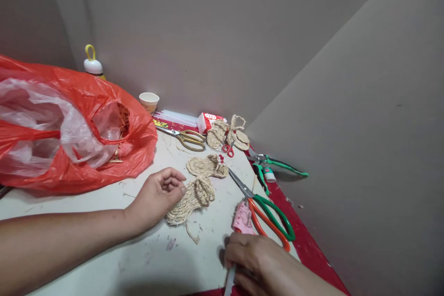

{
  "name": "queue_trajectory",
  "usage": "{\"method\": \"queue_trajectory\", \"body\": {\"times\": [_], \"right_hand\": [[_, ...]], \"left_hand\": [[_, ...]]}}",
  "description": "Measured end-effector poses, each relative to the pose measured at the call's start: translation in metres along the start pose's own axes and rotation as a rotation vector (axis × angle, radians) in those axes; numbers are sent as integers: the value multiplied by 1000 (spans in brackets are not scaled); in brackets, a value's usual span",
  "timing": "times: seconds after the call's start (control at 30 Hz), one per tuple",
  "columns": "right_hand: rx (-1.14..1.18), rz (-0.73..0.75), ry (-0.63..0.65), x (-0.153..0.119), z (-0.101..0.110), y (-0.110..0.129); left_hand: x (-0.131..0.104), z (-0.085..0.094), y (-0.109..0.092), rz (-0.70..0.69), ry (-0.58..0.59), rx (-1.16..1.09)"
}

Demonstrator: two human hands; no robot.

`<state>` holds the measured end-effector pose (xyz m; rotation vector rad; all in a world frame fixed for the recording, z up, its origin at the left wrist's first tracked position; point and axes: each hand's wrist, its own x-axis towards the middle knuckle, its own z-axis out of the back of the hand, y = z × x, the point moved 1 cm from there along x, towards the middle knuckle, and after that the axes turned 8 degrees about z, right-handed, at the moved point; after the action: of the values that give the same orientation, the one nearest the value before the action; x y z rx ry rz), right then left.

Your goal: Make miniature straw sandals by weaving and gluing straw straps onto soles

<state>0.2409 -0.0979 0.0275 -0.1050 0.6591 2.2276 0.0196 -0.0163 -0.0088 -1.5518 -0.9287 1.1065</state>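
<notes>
My left hand is closed in a pinch just above a small woven straw slipper; whatever its fingertips hold is too small to make out. A loose straw end hangs from that slipper's near side. Another straw slipper, with a red and white ornament, lies just behind it. At the front edge, my right hand is wrapped around a pink-covered glue gun, partly hidden by the fingers. A translucent glue stick sticks out below the hand. Large scissors with orange and green handles lie beside the glue gun.
A red plastic bag with straw inside fills the left. Behind are a paper cup, glue sticks, gold-handled scissors, a tissue pack and more straw slippers. Green-handled pruners lie by the right wall.
</notes>
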Motion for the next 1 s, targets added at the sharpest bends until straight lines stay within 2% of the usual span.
{"method": "queue_trajectory", "body": {"times": [0.1, 0.2, 0.33, 0.43, 0.53, 0.67, 0.77, 0.87, 0.93, 1.0], "right_hand": [[119, -13, 49, 0, 6, -5], [188, -30, 31, 0, 17, -6], [147, -86, 11, -2, 24, -3], [12, -222, 32, -3, 11, 5], [-94, -362, 5, -6, -12, 16], [74, -350, -138, -16, -36, 22], [166, -383, -213, -31, -39, 14], [56, -441, -197, -47, -36, 5], [-46, -409, -212, -52, -35, 2], [-121, -314, -256, -50, -35, 3]], "left_hand": [[1, 0, 1, 1, -19, 6], [3, 1, 2, 7, -19, 8], [4, 1, 3, -2, -19, 35], [4, 0, 5, 6, -1, 59], [5, -1, 4, 16, -6, 69], [4, -1, 2, 20, -16, 88], [3, -1, 1, 12, -13, 102], [3, -1, 1, 8, -1, 106], [4, -1, 1, 12, 7, 99], [4, 0, 1, 20, 18, 90]]}}
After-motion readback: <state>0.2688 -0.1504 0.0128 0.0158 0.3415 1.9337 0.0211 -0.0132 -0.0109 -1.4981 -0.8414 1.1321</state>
